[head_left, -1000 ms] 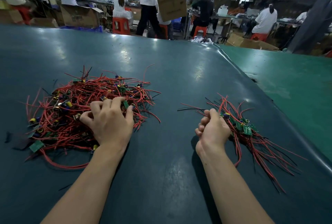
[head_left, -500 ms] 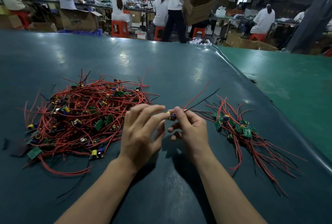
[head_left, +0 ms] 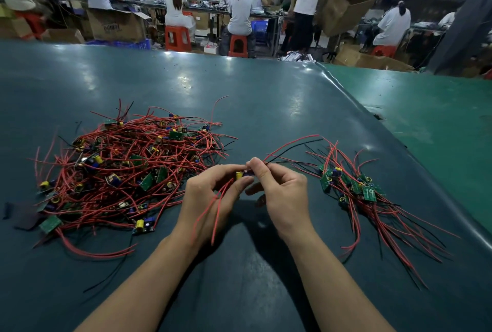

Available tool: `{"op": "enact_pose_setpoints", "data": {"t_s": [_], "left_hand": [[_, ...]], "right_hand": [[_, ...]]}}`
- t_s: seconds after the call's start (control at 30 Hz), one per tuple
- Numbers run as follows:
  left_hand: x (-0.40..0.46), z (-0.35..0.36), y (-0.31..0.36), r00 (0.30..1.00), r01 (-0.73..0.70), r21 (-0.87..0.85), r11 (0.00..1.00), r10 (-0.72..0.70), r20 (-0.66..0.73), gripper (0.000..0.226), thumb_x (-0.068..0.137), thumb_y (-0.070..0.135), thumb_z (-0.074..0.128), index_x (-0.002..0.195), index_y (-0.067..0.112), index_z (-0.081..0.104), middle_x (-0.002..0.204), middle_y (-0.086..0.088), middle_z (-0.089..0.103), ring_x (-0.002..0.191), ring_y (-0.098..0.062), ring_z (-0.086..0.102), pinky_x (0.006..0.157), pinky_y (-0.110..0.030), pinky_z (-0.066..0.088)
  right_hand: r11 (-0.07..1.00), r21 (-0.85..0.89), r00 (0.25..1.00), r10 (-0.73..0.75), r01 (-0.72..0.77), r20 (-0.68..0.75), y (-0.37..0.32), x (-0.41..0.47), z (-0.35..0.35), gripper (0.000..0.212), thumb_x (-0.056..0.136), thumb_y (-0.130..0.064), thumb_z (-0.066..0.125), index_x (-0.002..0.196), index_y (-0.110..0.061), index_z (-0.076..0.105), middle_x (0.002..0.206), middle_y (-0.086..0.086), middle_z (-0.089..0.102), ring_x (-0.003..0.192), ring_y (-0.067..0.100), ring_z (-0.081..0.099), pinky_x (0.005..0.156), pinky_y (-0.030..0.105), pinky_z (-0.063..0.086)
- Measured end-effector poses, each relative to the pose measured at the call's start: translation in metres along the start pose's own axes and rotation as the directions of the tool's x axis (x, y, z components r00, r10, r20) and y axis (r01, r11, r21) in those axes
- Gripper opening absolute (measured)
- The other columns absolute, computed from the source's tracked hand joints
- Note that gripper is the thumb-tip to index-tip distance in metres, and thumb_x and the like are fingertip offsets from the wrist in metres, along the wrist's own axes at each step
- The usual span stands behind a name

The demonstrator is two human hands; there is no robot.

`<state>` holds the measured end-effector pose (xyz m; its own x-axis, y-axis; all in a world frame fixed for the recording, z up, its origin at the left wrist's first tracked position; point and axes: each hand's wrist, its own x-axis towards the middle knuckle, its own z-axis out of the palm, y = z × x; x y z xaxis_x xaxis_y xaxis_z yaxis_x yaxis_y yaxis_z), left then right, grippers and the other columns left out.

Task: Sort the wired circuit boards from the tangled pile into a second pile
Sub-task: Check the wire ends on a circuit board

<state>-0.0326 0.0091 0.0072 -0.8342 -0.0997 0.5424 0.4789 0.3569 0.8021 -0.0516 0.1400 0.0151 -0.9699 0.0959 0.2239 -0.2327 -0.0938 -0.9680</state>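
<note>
A big tangled pile (head_left: 127,172) of red-wired green circuit boards lies on the left of the dark green table (head_left: 266,97). A smaller second pile (head_left: 356,188) lies on the right. Between them, my left hand (head_left: 210,196) and my right hand (head_left: 282,193) both pinch one small circuit board (head_left: 243,174) with a yellow capacitor, held just above the table. Its red wires hang down past my left palm, and a red and a black wire arc up to the right.
The table's right edge runs diagonally past the second pile, with a lighter green table (head_left: 426,118) beyond. A dark scrap (head_left: 21,216) lies at the far left. Workers on red stools (head_left: 177,37), cardboard boxes (head_left: 117,25) and benches fill the background.
My left hand left the big pile and met my right hand in the middle. Both now hold one board, and its wires have been drawn further out.
</note>
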Motion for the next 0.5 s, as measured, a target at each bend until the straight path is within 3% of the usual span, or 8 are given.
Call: {"op": "enact_pose_setpoints", "data": {"t_s": [0.13,0.23,0.4,0.5], "left_hand": [[0.000,0.002,0.002,0.999,-0.041,0.030,0.999,0.041,-0.022,0.020,0.084,0.029,0.072,0.092,0.011,0.075,0.078,0.007,0.071,0.068,-0.008,0.066,0.067,-0.024,0.053],[-0.001,0.003,0.002,0.997,-0.064,0.031,0.997,0.065,-0.048,0.019,0.084,0.027,0.073,0.091,0.009,0.075,0.075,0.007,0.070,0.065,-0.010,0.065,0.064,-0.028,0.053],[-0.002,0.003,0.001,0.990,-0.135,0.043,0.990,0.136,-0.028,0.019,0.084,0.024,0.073,0.090,0.006,0.076,0.075,0.008,0.068,0.065,-0.007,0.064,0.064,-0.027,0.053],[-0.003,0.004,0.001,0.988,-0.156,0.036,0.987,0.156,-0.018,0.017,0.085,0.023,0.074,0.090,0.006,0.076,0.075,0.009,0.067,0.064,-0.008,0.064,0.063,-0.028,0.053]], "right_hand": [[1.000,-0.024,0.996,-0.020,0.018,-0.091,0.000,0.003,0.001,0.020,0.090,-0.018,0.070,0.076,-0.005,0.076,0.055,0.005,0.061,0.048,0.012,0.051,0.045,0.017,0.038],[1.000,0.022,0.984,0.011,-0.007,-0.175,-0.002,0.008,-0.002,0.021,0.090,-0.017,0.069,0.076,-0.002,0.075,0.061,0.000,0.065,0.043,0.010,0.050,0.042,0.016,0.036],[0.990,0.140,0.903,0.091,-0.035,-0.419,-0.005,0.021,-0.024,0.024,0.092,-0.018,0.067,0.069,-0.014,0.073,0.061,-0.007,0.067,0.038,0.005,0.043,0.037,0.017,0.034],[0.982,0.188,0.866,0.115,-0.024,-0.487,-0.005,0.026,-0.034,0.028,0.093,-0.018,0.065,0.066,-0.014,0.071,0.061,-0.006,0.068,0.037,0.005,0.041,0.036,0.017,0.034]]}}
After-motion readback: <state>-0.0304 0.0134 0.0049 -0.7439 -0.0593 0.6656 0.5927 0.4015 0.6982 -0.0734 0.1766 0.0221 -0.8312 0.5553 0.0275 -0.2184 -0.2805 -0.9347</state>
